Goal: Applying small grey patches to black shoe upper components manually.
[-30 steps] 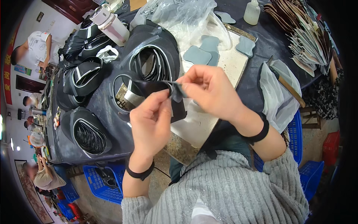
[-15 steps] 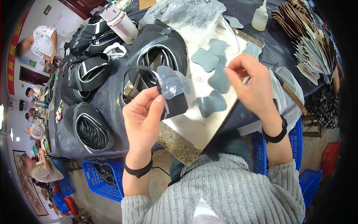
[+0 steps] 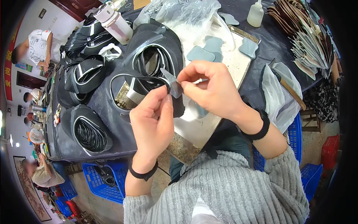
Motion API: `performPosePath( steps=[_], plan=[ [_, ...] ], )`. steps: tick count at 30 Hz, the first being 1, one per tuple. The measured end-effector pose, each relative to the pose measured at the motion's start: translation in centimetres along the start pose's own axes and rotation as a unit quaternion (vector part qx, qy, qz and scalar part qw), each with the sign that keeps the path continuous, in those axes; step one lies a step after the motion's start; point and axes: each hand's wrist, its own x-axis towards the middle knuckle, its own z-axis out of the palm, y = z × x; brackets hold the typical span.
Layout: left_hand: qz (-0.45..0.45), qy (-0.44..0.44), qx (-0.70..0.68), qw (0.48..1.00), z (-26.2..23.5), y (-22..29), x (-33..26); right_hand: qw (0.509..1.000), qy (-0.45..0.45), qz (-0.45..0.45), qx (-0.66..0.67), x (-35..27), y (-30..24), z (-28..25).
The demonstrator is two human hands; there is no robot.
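Note:
My left hand (image 3: 153, 119) and my right hand (image 3: 210, 89) meet above the table, both pinching a small grey shaped pad (image 3: 172, 83) with a black piece (image 3: 179, 104) hanging under it. The right thumb and forefinger grip the pad's right edge; the left fingertips hold its lower left. More grey pads (image 3: 209, 50) lie on a pale work board (image 3: 223, 82) just beyond the hands. Both wrists wear black bands.
Black shoe uppers with white trim (image 3: 87, 130) are piled at left on the dark table (image 3: 100, 100). A pink-white flask (image 3: 113, 20), a clear plastic bag (image 3: 182, 13), a small white bottle (image 3: 256, 13), a hammer (image 3: 289, 87) and stacked flat pieces (image 3: 309, 37) surround the board. Blue crates (image 3: 100, 179) sit below; other people work at left.
My right hand came back from the grey pads on the board to meet my left hand, and both now pinch the grey pad on the black piece.

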Motion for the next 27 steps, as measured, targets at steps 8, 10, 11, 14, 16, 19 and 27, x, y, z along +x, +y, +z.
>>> performPosePath(
  steps=[8, 10, 11, 14, 16, 19, 27],
  plan=[
    [0.110, 0.048, 0.160, 0.980, 1.6, -0.7, 0.4, 0.989, 0.066, -0.057, -0.118, -0.6, -0.4, 1.3],
    [0.121, 0.050, 0.169, 0.977, 1.4, -0.8, 0.2, 0.987, 0.072, -0.057, -0.128, -0.5, -0.1, 1.2],
    [0.056, 0.041, 0.092, 0.993, 1.1, -0.8, 0.0, 0.998, 0.058, 0.003, -0.035, -0.4, 0.1, 0.8],
    [-0.091, -0.032, -0.131, 0.987, -0.7, -0.4, 0.5, 0.977, -0.011, 0.144, 0.160, 0.0, 1.1, -1.6],
    [-0.147, -0.057, -0.213, 0.964, -1.8, 0.3, 0.9, 0.950, -0.058, 0.200, 0.234, -0.1, 0.5, -4.0],
    [-0.154, -0.095, -0.265, 0.947, -3.9, -0.2, 1.3, 0.926, -0.060, 0.201, 0.314, -0.9, 1.0, -6.8],
    [-0.065, -0.078, -0.212, 0.972, -8.6, -0.3, 1.8, 0.906, 0.379, -0.008, 0.186, -9.4, 0.0, -18.4]
  ],
)
